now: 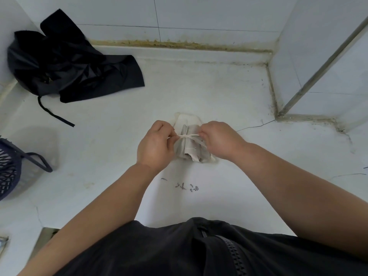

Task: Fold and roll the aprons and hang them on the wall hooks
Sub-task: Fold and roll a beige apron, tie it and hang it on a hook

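A rolled beige apron (189,148) lies on the white counter (119,148) in the middle of the view. Its thin strap (188,135) runs across the roll, crossed at the centre. My left hand (156,145) pinches one end of the strap at the roll's left side. My right hand (218,139) pinches the other end on the right, and the strap is pulled tight between them. A black apron (65,62) lies crumpled at the back left, with its strap (53,114) trailing toward me.
A dark blue plastic basket (12,168) stands at the left edge. White tiled walls close the back and right, with a metal-edged corner (310,80) at the right. Small dark scraps (187,187) lie on the counter near my body.
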